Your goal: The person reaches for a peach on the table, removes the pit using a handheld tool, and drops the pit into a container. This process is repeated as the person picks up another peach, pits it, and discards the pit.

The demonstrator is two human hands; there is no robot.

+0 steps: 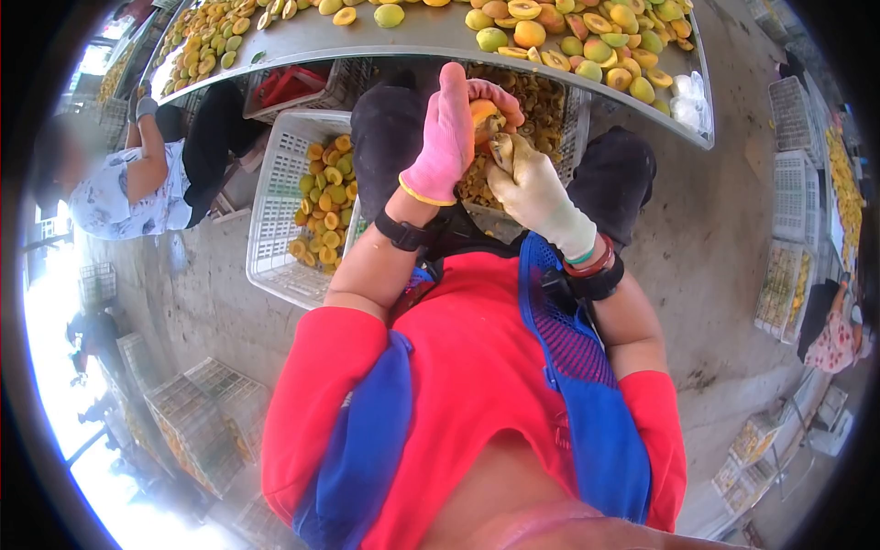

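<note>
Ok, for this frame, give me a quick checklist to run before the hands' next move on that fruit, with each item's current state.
1. Left hand, pink glove, grips the fruit half: ok.
2. Right hand, pale glove, meets the fruit from below: ok.
3. Tool in right hand: cannot tell.
4. Crate of halves sits beside the left knee: ok.
5. Table in front carries more fruit: ok.
6. Co-worker sits apart from both hands: ok.

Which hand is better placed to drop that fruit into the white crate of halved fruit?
Left, probably. The left hand, in the pink glove, already grips the fruit, and the white crate sits on that side. The right hand only works at the fruit's lower edge.
</note>
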